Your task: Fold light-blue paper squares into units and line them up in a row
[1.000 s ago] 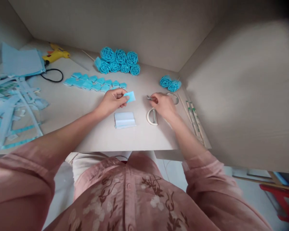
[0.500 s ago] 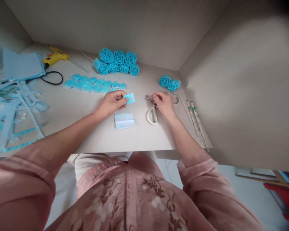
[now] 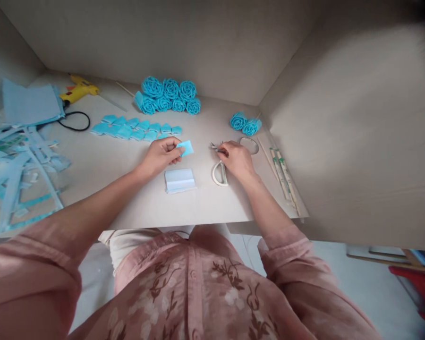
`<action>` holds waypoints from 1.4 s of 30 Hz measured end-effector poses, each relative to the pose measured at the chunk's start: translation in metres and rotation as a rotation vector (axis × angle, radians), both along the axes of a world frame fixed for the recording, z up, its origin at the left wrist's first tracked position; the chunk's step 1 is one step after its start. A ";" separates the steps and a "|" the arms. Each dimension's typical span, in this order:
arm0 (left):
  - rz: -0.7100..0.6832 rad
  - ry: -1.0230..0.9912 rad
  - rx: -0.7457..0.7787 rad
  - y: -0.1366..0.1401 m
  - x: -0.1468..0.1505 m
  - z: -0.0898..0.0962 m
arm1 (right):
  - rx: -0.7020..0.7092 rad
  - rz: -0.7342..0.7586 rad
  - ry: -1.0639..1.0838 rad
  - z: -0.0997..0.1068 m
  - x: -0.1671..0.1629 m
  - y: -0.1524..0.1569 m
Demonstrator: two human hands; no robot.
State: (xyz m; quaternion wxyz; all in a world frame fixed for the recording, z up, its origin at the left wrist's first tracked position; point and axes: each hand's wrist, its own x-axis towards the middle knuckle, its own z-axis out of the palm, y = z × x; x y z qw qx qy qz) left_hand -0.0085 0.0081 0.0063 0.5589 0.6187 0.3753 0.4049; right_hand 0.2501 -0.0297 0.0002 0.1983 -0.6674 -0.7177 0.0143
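Between the thumb and fingers of my left hand (image 3: 163,153) is a small bright blue square of crepe paper (image 3: 186,148), held just over the table. My right hand (image 3: 236,158) is closed with its fingertips at the metal part of a pair of scissors (image 3: 219,174). One pale D-shaped handle shows below the hand, and metal tips poke out to its left. The palm and fingers hide the middle of the scissors. In front of my left hand lies a stack of pale blue paper pieces (image 3: 180,180).
Rows of folded blue petals (image 3: 136,128) lie behind my left hand. Blue paper roses (image 3: 170,94) stand at the back, two more roses (image 3: 245,123) at right. Wooden sticks (image 3: 283,174) lie rightmost. A yellow glue gun (image 3: 80,88) and paper scraps (image 3: 21,165) are left.
The view has shifted slightly, moving the table things left and down a little. My right hand has turned slightly over the scissors; my left still holds the blue square.
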 end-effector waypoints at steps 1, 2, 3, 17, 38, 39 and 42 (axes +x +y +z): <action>0.003 -0.003 -0.001 0.001 0.000 0.000 | 0.005 -0.012 -0.035 0.000 -0.003 0.000; 0.006 -0.007 -0.003 0.001 -0.001 0.000 | 0.011 -0.023 -0.057 0.000 -0.004 0.000; 0.009 -0.010 -0.007 0.001 -0.001 0.000 | 0.017 -0.030 -0.068 0.000 -0.005 0.001; -0.023 0.031 0.026 0.000 -0.002 -0.001 | 0.027 -0.116 0.244 -0.016 0.005 0.010; -0.112 -0.053 -0.149 -0.009 0.003 0.011 | 0.447 0.423 0.241 0.044 -0.040 -0.015; -0.119 -0.047 -0.147 -0.009 0.004 0.011 | 0.473 0.453 0.218 0.046 -0.043 -0.013; -0.136 -0.031 -0.145 -0.010 0.004 0.012 | 0.560 0.504 0.179 0.040 -0.048 -0.006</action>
